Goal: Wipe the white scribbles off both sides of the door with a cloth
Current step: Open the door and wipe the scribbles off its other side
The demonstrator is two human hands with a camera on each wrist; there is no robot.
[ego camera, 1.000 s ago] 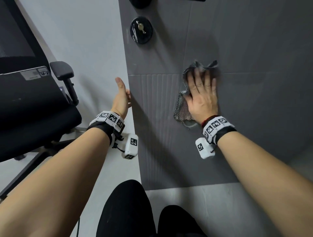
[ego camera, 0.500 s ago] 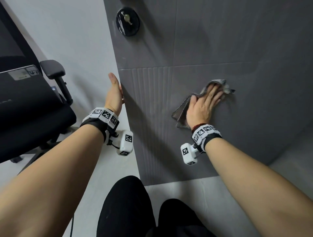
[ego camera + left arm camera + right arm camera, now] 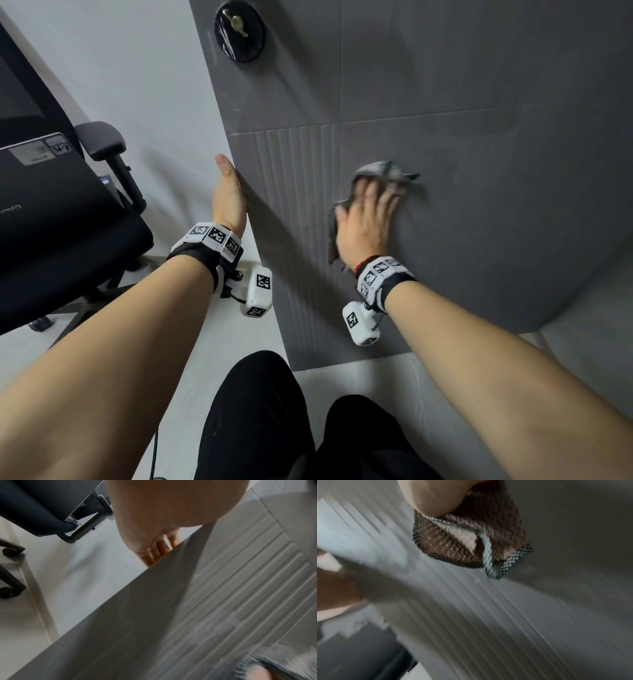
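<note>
A grey door (image 3: pixel 479 85) with a ribbed vertical panel fills the right of the head view. My right hand (image 3: pixel 368 219) lies flat with spread fingers on a grey knitted cloth (image 3: pixel 387 169) and presses it against the door below the horizontal seam. The right wrist view shows the cloth (image 3: pixel 471 538) bunched under the palm, blurred by motion. My left hand (image 3: pixel 227 195) holds the door's free edge, thumb on the near face. In the left wrist view its fingers (image 3: pixel 157 550) reach straight behind the door edge (image 3: pixel 154 577). No white scribbles show clearly.
A round black lock plate (image 3: pixel 239 31) with a metal thumb-turn sits high on the door. A black office chair (image 3: pixel 68 219) stands left, its armrest (image 3: pixel 101 138) near the door edge. Pale floor (image 3: pixel 171 120) lies between. My black-trousered legs (image 3: pixel 260 421) are below.
The right hand slid the cloth down from the seam, then back leftward across the panel. The view dropped slightly; the left hand stayed on the door edge.
</note>
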